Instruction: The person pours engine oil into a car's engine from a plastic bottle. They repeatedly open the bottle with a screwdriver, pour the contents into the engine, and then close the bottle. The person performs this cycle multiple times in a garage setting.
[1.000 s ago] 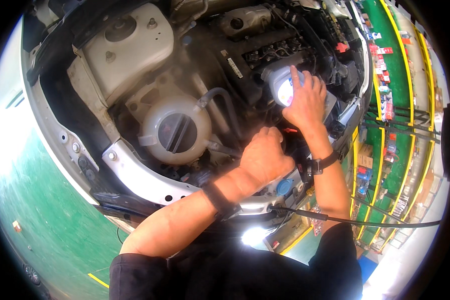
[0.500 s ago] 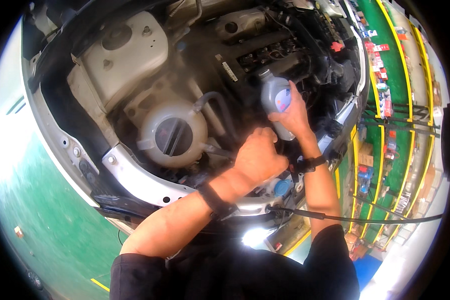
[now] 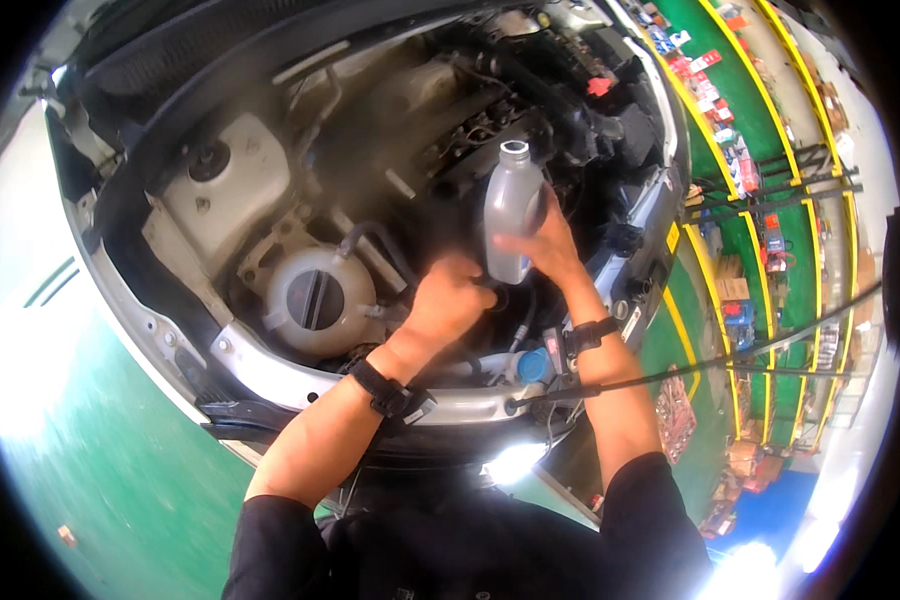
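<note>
My right hand (image 3: 552, 238) is wrapped round a grey plastic bottle (image 3: 511, 215), held above the engine bay. The bottle's neck points up and away from me, and its round mouth shows with no cap on it. Left of the bottle's lower end, my left hand (image 3: 451, 297) is closed with its fingers curled in. What it holds, if anything, is hidden. To the left of that hand sits a round, cream-coloured coolant tank (image 3: 335, 326) with a black cap (image 3: 315, 299). A blue cap (image 3: 534, 366) shows near the front edge, between my wrists.
The car's white front crossmember (image 3: 280, 379) runs below my hands. A thin black rod (image 3: 670, 377) slants across my right forearm. Yellow-edged shelves (image 3: 800, 200) with boxes stand on the right, and green floor (image 3: 130, 450) lies on the left.
The view has shifted, and the engine bay sits lower and more to the left. The bottle has turned in my right hand: its label is out of sight and its open mouth shows. My left hand stays closed.
</note>
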Demonstrator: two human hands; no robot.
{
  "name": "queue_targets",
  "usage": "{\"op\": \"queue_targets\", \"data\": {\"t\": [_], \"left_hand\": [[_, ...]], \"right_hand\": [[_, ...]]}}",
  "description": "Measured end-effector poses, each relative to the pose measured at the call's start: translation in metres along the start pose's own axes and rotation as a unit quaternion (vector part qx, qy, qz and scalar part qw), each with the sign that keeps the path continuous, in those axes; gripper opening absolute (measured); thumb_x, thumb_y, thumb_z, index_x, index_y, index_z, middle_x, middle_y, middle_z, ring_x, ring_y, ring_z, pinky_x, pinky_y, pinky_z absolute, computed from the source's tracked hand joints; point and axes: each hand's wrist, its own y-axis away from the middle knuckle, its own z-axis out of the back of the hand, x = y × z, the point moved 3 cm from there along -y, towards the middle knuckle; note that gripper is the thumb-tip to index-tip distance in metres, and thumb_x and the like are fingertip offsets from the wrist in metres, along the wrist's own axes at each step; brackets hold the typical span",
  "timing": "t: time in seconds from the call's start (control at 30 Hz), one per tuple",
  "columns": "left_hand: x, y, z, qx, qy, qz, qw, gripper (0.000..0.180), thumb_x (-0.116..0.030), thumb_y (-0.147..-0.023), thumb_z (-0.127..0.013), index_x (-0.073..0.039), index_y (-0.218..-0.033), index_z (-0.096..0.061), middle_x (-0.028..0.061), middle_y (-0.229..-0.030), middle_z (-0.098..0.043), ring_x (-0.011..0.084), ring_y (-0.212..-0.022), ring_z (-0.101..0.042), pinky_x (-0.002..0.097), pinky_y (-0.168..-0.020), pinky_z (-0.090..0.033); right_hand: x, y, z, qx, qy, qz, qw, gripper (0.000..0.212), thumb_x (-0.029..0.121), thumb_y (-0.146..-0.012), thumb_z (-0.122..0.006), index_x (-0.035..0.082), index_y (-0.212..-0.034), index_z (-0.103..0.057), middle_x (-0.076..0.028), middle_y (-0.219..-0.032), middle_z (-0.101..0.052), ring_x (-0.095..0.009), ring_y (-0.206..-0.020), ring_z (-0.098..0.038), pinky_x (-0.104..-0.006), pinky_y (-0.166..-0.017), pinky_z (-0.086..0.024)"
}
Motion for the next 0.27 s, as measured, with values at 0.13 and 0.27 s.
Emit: {"op": "queue_targets", "data": {"t": [0.13,0.27], "left_hand": [[-0.009,0.009,0.010,0.003,-0.006,0.014,1.000,0.049,-0.014,-0.076,-0.080,0.005,-0.119,-0.068,0.0155,-0.115,-0.072,0.0248,-0.107,-0.067,0.0306,-0.095,-0.051],[-0.042,0.032,0.019,0.042,0.047,0.012,0.998,0.049,-0.014,-0.080,-0.078,0.004,-0.124,-0.067,0.0140,-0.116,-0.072,0.0246,-0.107,-0.067,0.0321,-0.095,-0.050]], "right_hand": [[0.019,0.019,0.026,-0.041,-0.101,0.046,0.993,0.111,0.021,-0.066,-0.099,-0.002,-0.156,-0.038,-0.016,-0.137,-0.063,-0.028,-0.127,-0.061,-0.0395,-0.111,-0.048],[0.042,0.058,0.066,-0.117,-0.274,-0.004,0.954,0.096,0.011,-0.071,-0.094,-0.001,-0.151,-0.043,-0.014,-0.132,-0.065,-0.026,-0.120,-0.065,-0.0399,-0.106,-0.053]]}}
